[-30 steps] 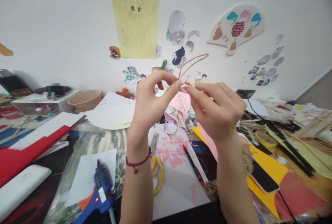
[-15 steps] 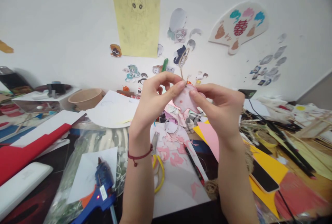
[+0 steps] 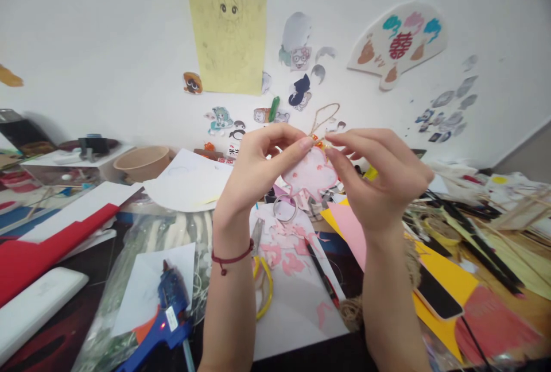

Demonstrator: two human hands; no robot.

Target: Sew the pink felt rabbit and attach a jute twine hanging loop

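A small white paper cutout (image 3: 310, 174) with pink edges and pink marks is held up in front of me. Above it rises a thin loop of twine (image 3: 326, 106). My left hand (image 3: 269, 159) pinches the cutout's top edge, where the twine meets it, between thumb and forefinger. At the upper right of the cutout, my right hand (image 3: 370, 174) has its thumb and forefinger closed on what looks like a short strand of the twine. The fingertips partly hide the joint between twine and paper.
Below lie a white sheet (image 3: 288, 309) with pink scraps, a tape ring (image 3: 284, 208) and yellow-handled scissors (image 3: 267, 291). A blue glue gun (image 3: 172, 303) with a lit red light rests at left. A phone (image 3: 439, 297) lies at right, near a twine ball (image 3: 352, 312).
My right hand has moved from the cutout's right edge up to its top by the twine. The twine loop now leans to the right, and more of the cutout's face shows.
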